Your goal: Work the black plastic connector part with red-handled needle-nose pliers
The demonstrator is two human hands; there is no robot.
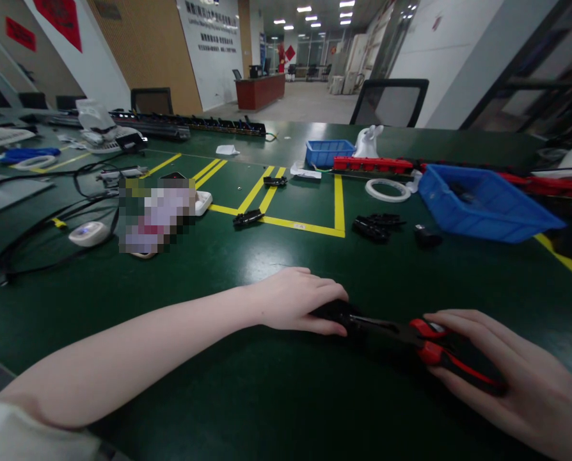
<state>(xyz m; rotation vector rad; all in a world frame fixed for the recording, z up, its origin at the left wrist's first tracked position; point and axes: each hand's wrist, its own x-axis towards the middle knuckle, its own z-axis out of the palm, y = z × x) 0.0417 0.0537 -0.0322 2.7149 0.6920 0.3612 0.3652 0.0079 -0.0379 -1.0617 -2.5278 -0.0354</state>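
My left hand (305, 299) is closed around a black part (336, 312) above the green table, low in the middle of the view. My right hand (501, 365) grips red and black pliers (432, 342) by the handles. The long, thin jaws of the pliers point left and reach the right end of the black part; whether they clamp it is too dark to tell. Beyond my hands lie several black parts (372, 227), a small black piece (427, 236) and another black part (248, 218) by the yellow tape.
A blue bin (487, 205) stands at the right, near a white tape roll (388, 190) and a red strip (372, 164). Farther back is a smaller blue bin (329, 153). Black cables (22, 246), a white device (89, 234) and a blurred-out phone (156, 221) lie left.
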